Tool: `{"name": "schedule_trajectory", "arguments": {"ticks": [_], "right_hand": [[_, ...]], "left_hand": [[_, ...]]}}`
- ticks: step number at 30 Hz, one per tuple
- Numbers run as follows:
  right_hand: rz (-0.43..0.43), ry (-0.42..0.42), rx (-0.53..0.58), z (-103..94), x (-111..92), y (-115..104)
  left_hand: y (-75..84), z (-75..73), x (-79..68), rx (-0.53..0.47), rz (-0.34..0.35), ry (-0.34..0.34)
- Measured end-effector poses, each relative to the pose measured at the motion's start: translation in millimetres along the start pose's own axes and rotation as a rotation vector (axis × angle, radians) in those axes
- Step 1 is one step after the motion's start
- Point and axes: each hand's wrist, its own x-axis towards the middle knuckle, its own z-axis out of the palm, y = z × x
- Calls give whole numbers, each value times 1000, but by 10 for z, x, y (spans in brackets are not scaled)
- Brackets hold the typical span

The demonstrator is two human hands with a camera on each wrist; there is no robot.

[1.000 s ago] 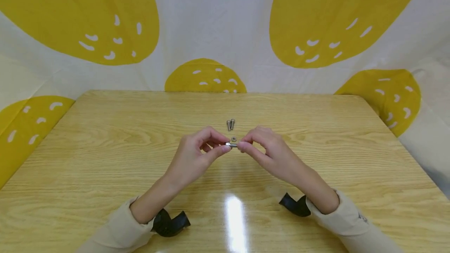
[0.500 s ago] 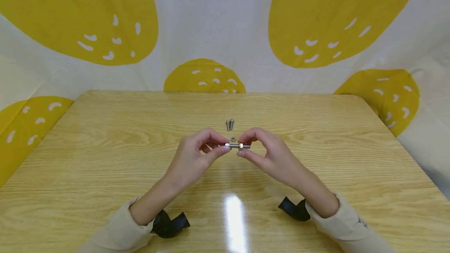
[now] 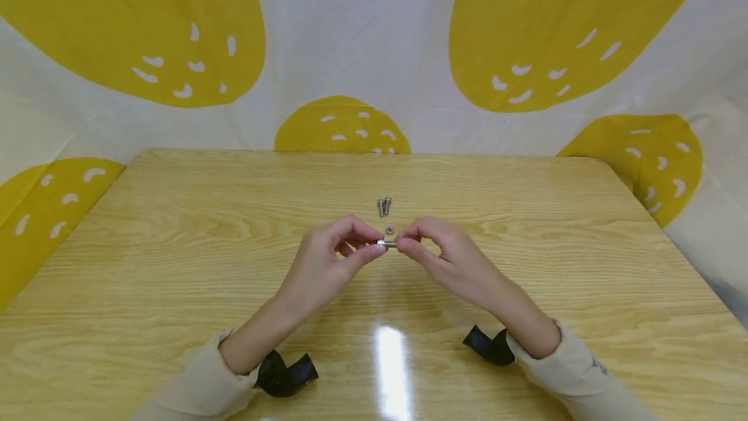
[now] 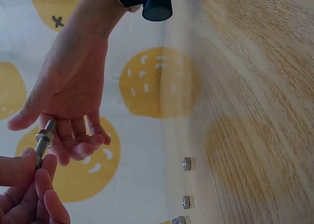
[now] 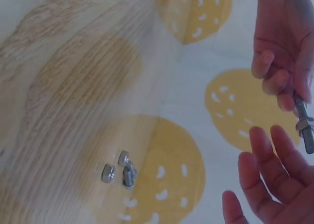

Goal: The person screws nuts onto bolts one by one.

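My left hand (image 3: 327, 258) pinches the head end of a metal bolt (image 3: 390, 244) between thumb and fingers, holding it above the table. A nut (image 4: 46, 134) sits on the bolt's shank towards its free end. My right hand (image 3: 447, 252) is at that end; in the head view its thumb and index finger cover the tip. Both wrist views show the nut uncovered, with the right fingers (image 5: 262, 150) loosely curved beside it and a gap between. On the table, two more bolts (image 3: 384, 206) lie together, and loose nuts (image 5: 108, 173) lie near them.
The wood-grain table (image 3: 234, 213) spreads around both hands. Behind it hangs a white cloth (image 3: 356, 31) with yellow fruit shapes. A black camera mount (image 3: 286, 374) sits on the left wrist and another black mount (image 3: 489, 345) on the right.
Half a second ago the right thumb and finger stood apart around the nut with the bolt's tip showing; they now overlap that end. The left hand keeps its pinch, and the loose parts lie still.
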Motion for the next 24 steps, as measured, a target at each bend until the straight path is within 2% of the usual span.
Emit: {"name": "schedule_trajectory", "arguments": {"ticks": [3,8,11,15,24], "right_hand": [[-46,13,5,-3,-1,1],[-205,70,-10,19,2,36],[-236,91,-18,22,-7,50],[-202,90,-8,9,-21,40],[-29,39,-25,12,-1,9]], "left_hand": [[-3,2,0,14,-13,7],[5,-13,-3,24,-22,13],[9,-20,-6,28,-16,12],[7,-19,-7,29,-6,8],[0,5,-3,28,26,5]]}}
